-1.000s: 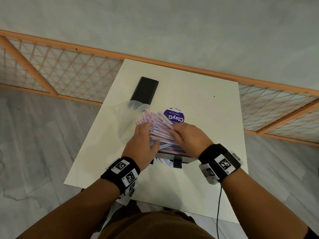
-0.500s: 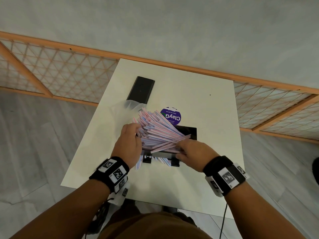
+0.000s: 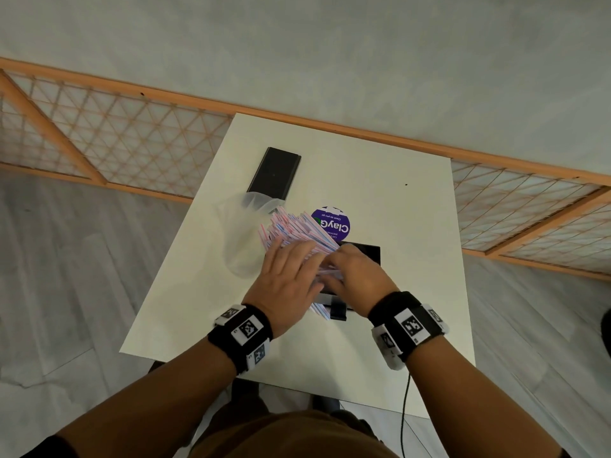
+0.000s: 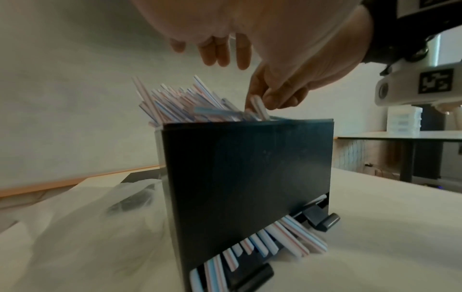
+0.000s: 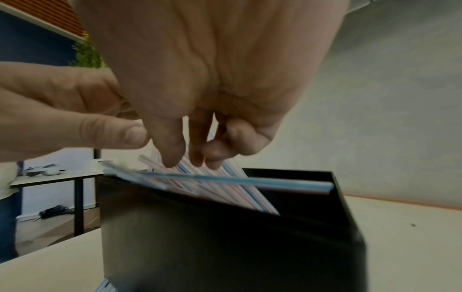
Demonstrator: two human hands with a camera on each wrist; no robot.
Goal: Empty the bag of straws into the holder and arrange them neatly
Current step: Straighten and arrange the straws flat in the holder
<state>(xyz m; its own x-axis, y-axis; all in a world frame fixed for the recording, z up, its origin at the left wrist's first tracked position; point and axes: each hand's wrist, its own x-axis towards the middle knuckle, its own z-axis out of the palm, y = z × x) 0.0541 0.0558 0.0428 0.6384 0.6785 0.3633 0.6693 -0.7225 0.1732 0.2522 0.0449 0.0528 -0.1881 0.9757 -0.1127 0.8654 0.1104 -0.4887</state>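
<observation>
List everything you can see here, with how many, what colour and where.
table: one, white, centre
holder: one, black, upright mid-table
straws: many, white with pink and blue stripes, leaning out of the holder's top; some poke from its bottom slot
bag: one, clear, lying left of the holder
sticker: one, round purple, behind the holder
box: one, flat black, far side
left hand: flat on the straws
right hand: pinching straws at the top

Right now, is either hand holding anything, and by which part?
The right hand pinches one thin striped straw by its upper end; the left hand lies flat on the pile, holding nothing.
</observation>
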